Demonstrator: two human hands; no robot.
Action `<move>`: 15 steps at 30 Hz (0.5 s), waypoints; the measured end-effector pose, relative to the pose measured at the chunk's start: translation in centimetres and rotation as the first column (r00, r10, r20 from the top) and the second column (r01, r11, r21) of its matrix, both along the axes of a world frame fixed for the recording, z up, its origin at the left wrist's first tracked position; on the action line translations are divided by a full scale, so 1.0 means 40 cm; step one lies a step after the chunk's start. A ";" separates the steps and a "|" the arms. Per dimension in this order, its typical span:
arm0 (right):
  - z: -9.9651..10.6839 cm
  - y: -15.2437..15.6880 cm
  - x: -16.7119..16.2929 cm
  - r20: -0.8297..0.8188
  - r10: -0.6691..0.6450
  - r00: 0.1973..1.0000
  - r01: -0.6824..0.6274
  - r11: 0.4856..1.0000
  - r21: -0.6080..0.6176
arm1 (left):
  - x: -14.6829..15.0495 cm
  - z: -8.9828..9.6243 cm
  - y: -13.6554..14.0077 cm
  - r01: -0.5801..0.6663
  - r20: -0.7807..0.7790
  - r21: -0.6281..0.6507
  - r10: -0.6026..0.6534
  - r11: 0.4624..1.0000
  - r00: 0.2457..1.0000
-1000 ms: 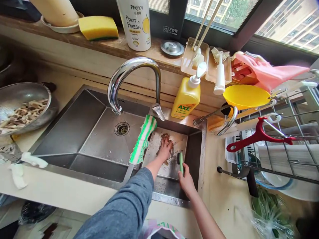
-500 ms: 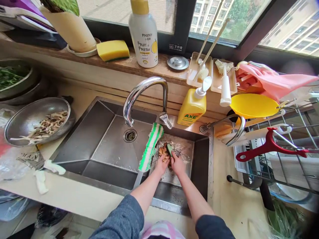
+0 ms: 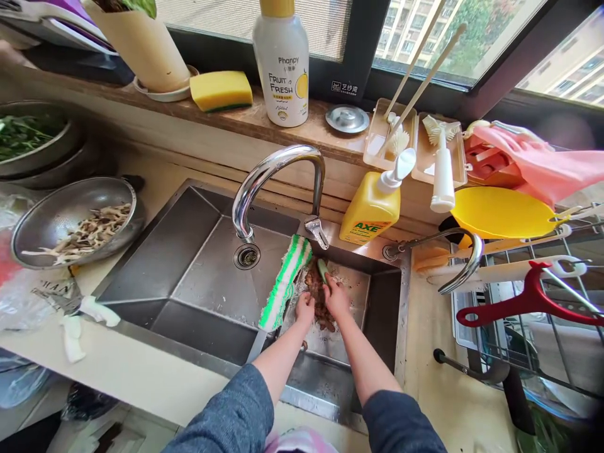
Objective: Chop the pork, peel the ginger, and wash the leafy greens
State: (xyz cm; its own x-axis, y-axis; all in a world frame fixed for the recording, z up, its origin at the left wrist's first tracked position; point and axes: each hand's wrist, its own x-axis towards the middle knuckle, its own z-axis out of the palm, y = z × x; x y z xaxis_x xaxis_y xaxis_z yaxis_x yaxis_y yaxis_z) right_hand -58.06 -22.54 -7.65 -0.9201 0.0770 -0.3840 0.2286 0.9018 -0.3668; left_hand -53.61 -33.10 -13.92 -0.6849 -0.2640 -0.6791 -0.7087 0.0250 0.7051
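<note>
My right hand (image 3: 336, 297) is closed around a slim pale green object (image 3: 323, 270) whose kind I cannot make out; its rounded end points up and away. A short gap to the left, my left hand (image 3: 305, 308) has its fingers curled together. Whatever it may hold is hidden. Both hands are low in the right sink basin (image 3: 377, 308). Brown knobbly pieces (image 3: 324, 316) lie wet on the basin floor, between and beneath the hands. Left of them, a green-and-white fluffy cloth strip (image 3: 285, 283) hangs over the basin divider.
A chrome faucet (image 3: 278, 157) arches over the left basin (image 3: 202, 270). Behind the right basin stands a yellow soap bottle (image 3: 371, 207). On the left counter sits a metal bowl (image 3: 33, 229) of mushroom-like strips. A dish rack (image 3: 561, 321) with a red peeler (image 3: 523, 302) is at right.
My left hand has drawn away from the brown pieces, and its fingers have curled. The right hand still grips the green object. The view has shifted slightly.
</note>
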 end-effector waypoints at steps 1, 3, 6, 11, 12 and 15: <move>-0.009 0.017 0.009 -0.015 -0.083 0.996 0.083 0.997 -0.006 | -0.017 0.004 0.007 0.027 -0.039 -0.109 -0.032 0.994 0.999; -0.032 0.050 0.047 0.016 -0.238 0.971 0.238 0.971 0.005 | -0.059 0.011 0.023 0.124 -0.095 -0.359 -0.169 0.925 0.981; -0.067 0.083 0.115 0.147 -0.189 0.971 0.206 0.972 -0.110 | -0.127 0.020 0.041 0.266 -0.062 -0.585 -0.370 0.766 0.927; -0.078 0.102 0.192 0.068 -0.240 0.968 0.242 0.838 -0.489 | -0.188 0.025 0.030 0.185 -0.046 -0.249 -0.203 0.951 0.978; -0.070 0.103 0.200 0.047 -0.292 0.955 0.272 0.806 -0.525 | -0.186 0.027 0.028 0.117 -0.032 -0.061 -0.119 0.991 0.992; -0.040 0.106 0.207 0.021 -0.271 0.962 0.228 0.763 -0.604 | -0.149 0.034 0.030 -0.038 0.068 0.364 0.014 0.931 0.998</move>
State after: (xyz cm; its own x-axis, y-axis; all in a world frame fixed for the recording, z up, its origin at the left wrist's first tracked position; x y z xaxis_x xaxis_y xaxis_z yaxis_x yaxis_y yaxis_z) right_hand -49.78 -18.28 -9.23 -0.9246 0.0827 -0.3717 0.3714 0.4114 -0.8324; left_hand -59.56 -31.91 -12.57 -0.6339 -0.0071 -0.7734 -0.7489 -0.2442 0.6160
